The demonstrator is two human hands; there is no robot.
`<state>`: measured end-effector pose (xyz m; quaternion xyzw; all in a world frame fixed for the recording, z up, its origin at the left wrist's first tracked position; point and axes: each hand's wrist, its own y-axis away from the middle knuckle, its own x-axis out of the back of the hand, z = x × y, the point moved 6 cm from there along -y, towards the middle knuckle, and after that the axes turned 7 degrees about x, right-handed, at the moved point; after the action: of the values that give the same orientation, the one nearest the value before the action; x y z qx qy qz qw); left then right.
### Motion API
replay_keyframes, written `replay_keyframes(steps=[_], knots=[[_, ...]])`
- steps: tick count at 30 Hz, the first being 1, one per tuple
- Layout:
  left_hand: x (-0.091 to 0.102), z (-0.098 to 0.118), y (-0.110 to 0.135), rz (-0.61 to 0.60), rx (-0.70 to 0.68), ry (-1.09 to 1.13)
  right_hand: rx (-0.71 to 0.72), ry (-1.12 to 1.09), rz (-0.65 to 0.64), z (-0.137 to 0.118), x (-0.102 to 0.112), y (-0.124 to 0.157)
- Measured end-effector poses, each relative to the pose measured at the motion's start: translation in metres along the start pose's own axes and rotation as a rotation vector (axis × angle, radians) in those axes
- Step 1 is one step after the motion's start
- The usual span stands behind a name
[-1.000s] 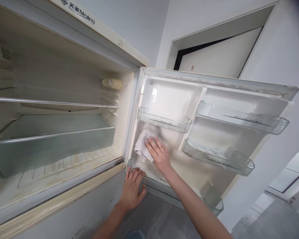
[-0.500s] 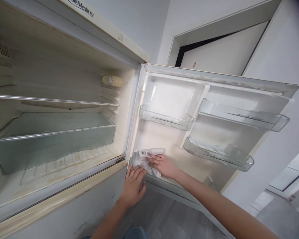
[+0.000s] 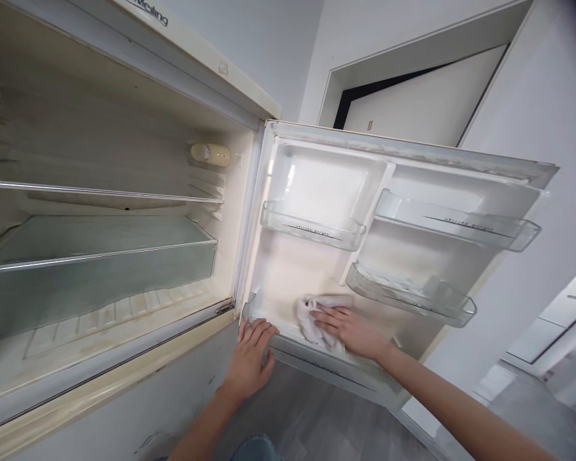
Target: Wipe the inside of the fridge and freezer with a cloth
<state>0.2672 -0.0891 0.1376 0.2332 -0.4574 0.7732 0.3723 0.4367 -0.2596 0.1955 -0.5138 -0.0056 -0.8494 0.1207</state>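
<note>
A white cloth (image 3: 312, 320) lies bunched against the inner panel of the open fridge door (image 3: 302, 262), inside the bottom door bin. My right hand (image 3: 350, 326) presses on it with its fingers, the cloth gathered beneath them. At the hinge end of the bottom door bin (image 3: 312, 365), my left hand (image 3: 250, 355) rests its outstretched fingers over the rim. Its thumb is apart from the fingers, in front of the bin, and it holds nothing loose.
Left of the door is the fridge interior with a glass shelf (image 3: 100, 192) and a clear drawer (image 3: 100, 275). Higher on the door are a small left bin (image 3: 312, 227), an upper right bin (image 3: 461, 224) and a lower right bin (image 3: 413, 298). A white room door (image 3: 427, 96) stands behind.
My right hand and the cloth have moved right along the bottom door bin, away from the hinge. My left hand stays at the bin's rim. The view has shifted slightly.
</note>
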Motion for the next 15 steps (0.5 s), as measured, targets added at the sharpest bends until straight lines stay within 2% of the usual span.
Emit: replay_keyframes(steps=[5,7,11,15], knots=[[-0.003,0.0,-0.002,-0.004,-0.005,-0.003,-0.273,0.239,0.012,0.023,0.017,0.034],[-0.004,0.001,-0.003,-0.004,-0.009,-0.013,-0.28,0.255,0.008,0.021,0.014,0.045],[-0.004,0.002,-0.003,0.006,-0.018,-0.019,-0.172,0.263,-0.002,0.016,0.015,0.061],[-0.004,0.001,-0.003,0.004,-0.01,-0.028,-0.395,0.434,0.061,0.027,0.042,0.076]])
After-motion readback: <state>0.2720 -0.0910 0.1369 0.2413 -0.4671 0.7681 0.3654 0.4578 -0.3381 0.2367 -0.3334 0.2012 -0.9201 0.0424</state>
